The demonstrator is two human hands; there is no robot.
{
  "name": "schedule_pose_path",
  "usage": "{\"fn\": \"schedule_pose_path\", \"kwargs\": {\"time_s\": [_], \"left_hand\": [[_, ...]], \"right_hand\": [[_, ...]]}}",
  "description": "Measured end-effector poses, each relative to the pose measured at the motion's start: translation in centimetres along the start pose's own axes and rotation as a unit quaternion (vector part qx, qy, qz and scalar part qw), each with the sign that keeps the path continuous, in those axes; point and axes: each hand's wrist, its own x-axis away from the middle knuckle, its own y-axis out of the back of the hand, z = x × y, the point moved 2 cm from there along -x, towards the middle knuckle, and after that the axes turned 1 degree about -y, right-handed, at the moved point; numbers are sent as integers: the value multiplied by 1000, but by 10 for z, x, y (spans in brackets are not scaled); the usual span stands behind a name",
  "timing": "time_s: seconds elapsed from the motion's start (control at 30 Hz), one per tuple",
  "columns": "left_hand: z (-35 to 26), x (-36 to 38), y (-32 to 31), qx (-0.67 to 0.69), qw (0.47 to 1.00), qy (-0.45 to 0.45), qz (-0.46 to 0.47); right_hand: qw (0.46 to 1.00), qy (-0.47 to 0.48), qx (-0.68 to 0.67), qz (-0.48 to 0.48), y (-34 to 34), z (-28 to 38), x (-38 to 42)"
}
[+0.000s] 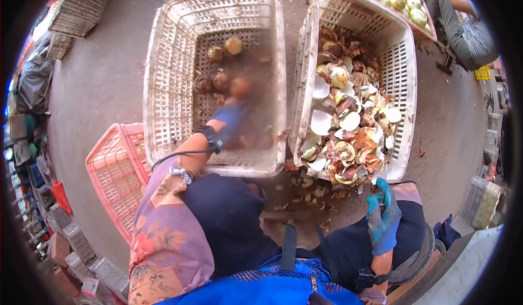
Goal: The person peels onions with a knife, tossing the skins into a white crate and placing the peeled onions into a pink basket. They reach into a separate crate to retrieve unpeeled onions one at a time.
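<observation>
The left hand [231,115] reaches into a white crate [163,87]; the right hand [384,218] grips a tool [382,196].

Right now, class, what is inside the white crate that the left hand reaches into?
The white crate has several round, brownish onions on its perforated floor. The blurred left hand covers part of it; whatever lies beneath cannot be seen.

Round brown-skinned onions [233,45] lay loose toward grimy white plastic crate [154,81]'s far edge | slim knife [386,171] pointed toward scrap-filled crate [406,87]
</observation>
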Motion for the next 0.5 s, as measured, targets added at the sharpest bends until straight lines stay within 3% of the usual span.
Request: {"fn": "schedule_pose_path", "kwargs": {"time_s": [0.03,0.13,0.23,0.27,0.33,0.4,0.47,0.5], "left_hand": [[32,-37,-92,44,986,140,-75],[-49,-23,27,-174,966,6,191],[-3,-58,-115,-204,956,-27,211],[-4,-53,-105,-203,955,-30,213],[-16,-43,-50,-30,985,45,165],[-26,-29,-21,-109,987,43,111],[1,-12,-2,123,984,113,-56],[3,-10,9,117,985,110,-61]], "right_hand": [[1000,-9,3,3,-1,4,0],[998,31,50,17,-2,16,-3],[996,18,89,28,-3,19,-6],[995,27,86,30,-3,23,-6],[995,32,87,26,0,23,-5],[997,39,70,19,1,20,-2],[997,49,62,6,3,21,0],[997,69,46,-1,3,21,1]]}}
